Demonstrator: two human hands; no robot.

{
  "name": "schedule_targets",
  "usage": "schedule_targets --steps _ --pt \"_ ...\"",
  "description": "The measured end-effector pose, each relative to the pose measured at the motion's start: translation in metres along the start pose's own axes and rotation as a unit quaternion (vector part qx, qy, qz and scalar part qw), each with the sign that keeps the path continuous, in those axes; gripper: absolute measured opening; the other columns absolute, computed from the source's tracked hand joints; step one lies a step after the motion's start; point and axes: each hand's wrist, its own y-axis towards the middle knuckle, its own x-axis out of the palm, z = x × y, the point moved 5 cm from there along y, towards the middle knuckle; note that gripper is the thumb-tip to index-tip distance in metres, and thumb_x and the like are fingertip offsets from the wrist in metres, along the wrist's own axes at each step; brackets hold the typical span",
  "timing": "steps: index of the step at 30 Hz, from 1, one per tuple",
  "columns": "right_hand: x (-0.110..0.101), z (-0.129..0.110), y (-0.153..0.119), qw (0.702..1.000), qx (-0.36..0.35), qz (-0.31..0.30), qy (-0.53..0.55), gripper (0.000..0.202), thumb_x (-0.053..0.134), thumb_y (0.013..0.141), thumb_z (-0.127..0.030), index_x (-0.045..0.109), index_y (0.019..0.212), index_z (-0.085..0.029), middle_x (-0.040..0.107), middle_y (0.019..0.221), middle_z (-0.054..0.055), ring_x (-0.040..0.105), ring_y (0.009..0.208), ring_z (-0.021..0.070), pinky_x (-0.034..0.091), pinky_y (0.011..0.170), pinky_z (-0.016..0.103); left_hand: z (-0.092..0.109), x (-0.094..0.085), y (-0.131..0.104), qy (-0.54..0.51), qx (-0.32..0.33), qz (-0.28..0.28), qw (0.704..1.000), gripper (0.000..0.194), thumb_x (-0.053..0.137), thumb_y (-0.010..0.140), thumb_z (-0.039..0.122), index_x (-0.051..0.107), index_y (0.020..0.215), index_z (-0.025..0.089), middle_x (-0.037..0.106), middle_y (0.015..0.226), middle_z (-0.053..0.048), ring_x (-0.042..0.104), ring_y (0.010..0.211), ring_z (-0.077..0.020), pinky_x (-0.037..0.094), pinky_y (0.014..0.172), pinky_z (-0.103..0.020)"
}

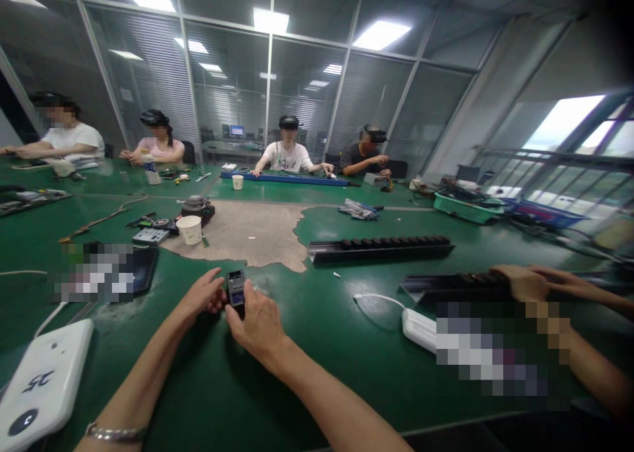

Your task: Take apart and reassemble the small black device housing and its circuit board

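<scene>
A small boxy black-and-grey device (236,288) with a dark bluish window stands on the green table, between my two hands. My right hand (261,320) is closed round its right and near sides, the thumb low in front and the index finger along its edge. From the left, my left hand (205,295) has its curled fingertips against the device's side, while one finger points up and away from it. The device's underside and part of its near face are hidden by my right hand.
A torn brown sheet (247,230) lies ahead, with a paper cup (189,230) and dismantled parts (151,235) by it. Black channel rails (381,249) lie right. A white power bank (421,330) sits near a co-worker's hands (525,283). Another white case (49,379) is left.
</scene>
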Motion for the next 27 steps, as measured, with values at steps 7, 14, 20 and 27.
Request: schedule_targets --steps 7,14,20,27 --pt "-0.037 -0.008 0.010 0.999 -0.001 0.046 0.027 0.064 0.043 0.087 -0.046 0.031 0.137 -0.007 0.064 0.102 0.015 0.061 0.093 0.0248 0.047 0.081 0.033 0.002 -0.005 -0.003 -0.002 -0.003 0.029 1.000 0.065 0.044 0.086 0.033 0.018 0.144 0.017 0.058 0.058 0.001 0.053 0.043 -0.0111 0.042 0.043 -0.020" --pt "-0.060 0.018 0.006 0.999 0.021 0.044 -0.001 0.058 0.046 0.086 -0.041 0.035 0.135 -0.010 0.063 0.106 0.014 0.061 0.095 0.0243 0.046 0.082 0.033 0.007 0.001 -0.008 0.032 0.006 0.010 0.999 0.074 0.053 0.082 0.033 0.017 0.144 0.015 0.060 0.062 -0.001 0.054 0.044 -0.0116 0.040 0.042 -0.019" --pt "-0.038 0.040 -0.015 0.999 0.048 0.002 -0.025 0.062 0.045 0.087 -0.041 0.032 0.137 -0.007 0.062 0.105 0.017 0.061 0.094 0.0250 0.046 0.081 0.034 0.008 0.004 -0.011 0.029 0.004 -0.015 0.999 0.079 0.053 0.081 0.032 0.011 0.145 0.014 0.061 0.064 -0.002 0.055 0.046 -0.0116 0.040 0.042 -0.019" --pt "-0.028 0.045 -0.025 0.997 0.059 -0.019 -0.045 0.069 0.048 0.085 -0.047 0.030 0.138 -0.007 0.060 0.108 0.017 0.058 0.096 0.0275 0.044 0.082 0.037 0.011 0.008 -0.011 0.037 0.075 -0.044 0.996 0.084 0.056 0.076 0.025 0.010 0.146 0.013 0.057 0.060 0.003 0.054 0.047 -0.0111 0.042 0.043 -0.019"
